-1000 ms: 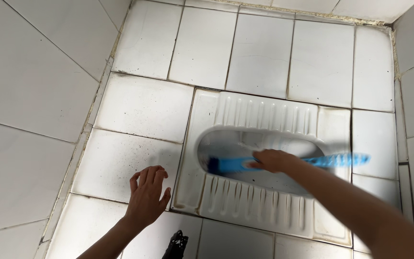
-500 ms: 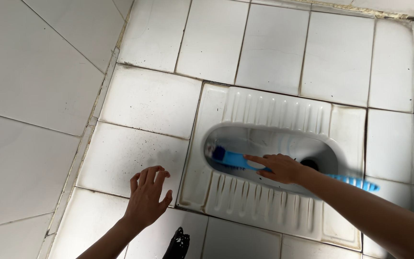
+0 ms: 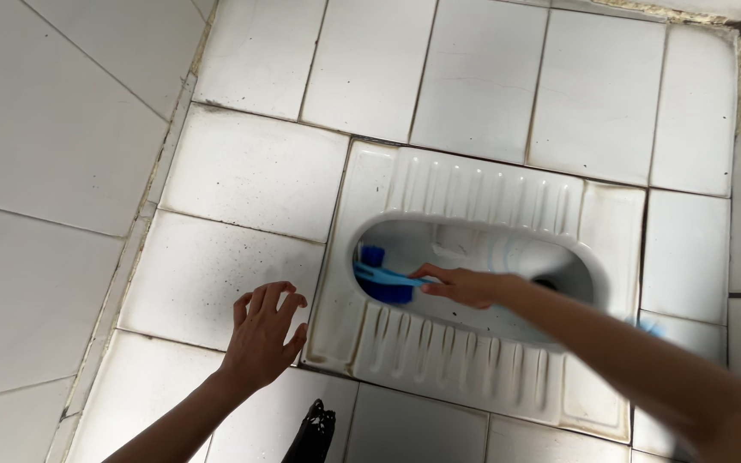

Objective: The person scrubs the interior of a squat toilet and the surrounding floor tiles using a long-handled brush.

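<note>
Two hands in view. Right hand (image 3: 465, 285): closed around the handle of a blue brush (image 3: 382, 279); the bristle head, mid-bowl a second ago, now sits at the bowl's left end against the wall, so scrubbing has reached that end. Left hand (image 3: 263, 333): open, fingers spread, hovering over a speckled floor tile (image 3: 216, 274), unchanged. Squat toilet (image 3: 473, 197): white glazed ceramic, oval bowl, ribbed footrests. Tiles: glossy, square, grimy grout.

The blue brush (image 3: 383, 281) handle is hidden under the right hand (image 3: 465, 285); a dark object (image 3: 315, 433) is cut off below.
</note>
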